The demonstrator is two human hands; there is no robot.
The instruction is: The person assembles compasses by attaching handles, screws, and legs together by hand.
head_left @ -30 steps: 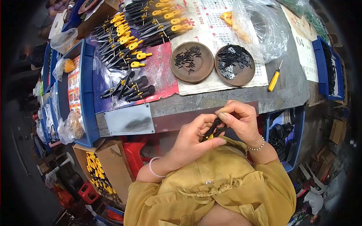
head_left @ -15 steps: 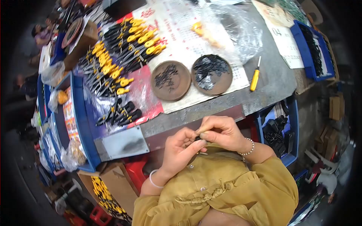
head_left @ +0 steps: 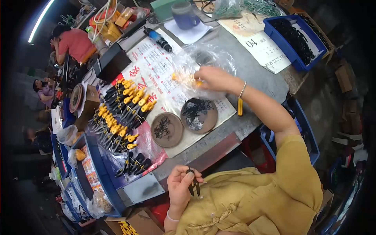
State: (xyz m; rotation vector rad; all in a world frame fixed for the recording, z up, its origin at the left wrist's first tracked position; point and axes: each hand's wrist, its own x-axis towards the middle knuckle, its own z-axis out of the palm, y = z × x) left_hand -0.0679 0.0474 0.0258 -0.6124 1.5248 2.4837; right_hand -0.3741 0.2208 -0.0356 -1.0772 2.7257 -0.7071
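Close to my body, my left hand (head_left: 181, 187) is closed around a small black pliers-like tool (head_left: 194, 185). Two dark prongs hang below the fingers, and a thin pale bit sticks out sideways. My right hand (head_left: 217, 80) is stretched across the table to a clear plastic bag (head_left: 219, 56). Its fingers are bent together at the yellow plastic pieces (head_left: 175, 76); what they pinch is mostly hidden. Below that hand are a round dish of black parts (head_left: 213, 122) and a second dish of small dark pieces (head_left: 178, 140).
Rows of black-and-yellow tools (head_left: 129, 102) lie on the left of the table. A yellow screwdriver handle (head_left: 240, 106) shows beneath my right forearm. Further back are a blue power driver (head_left: 158, 39), a mug (head_left: 185, 16) and a blue bin (head_left: 270, 26). Other people sit at far left.
My hands were together at the black tool in front of my body. The right has let go and moved forward to the bag; the left keeps the tool. The view has shifted.
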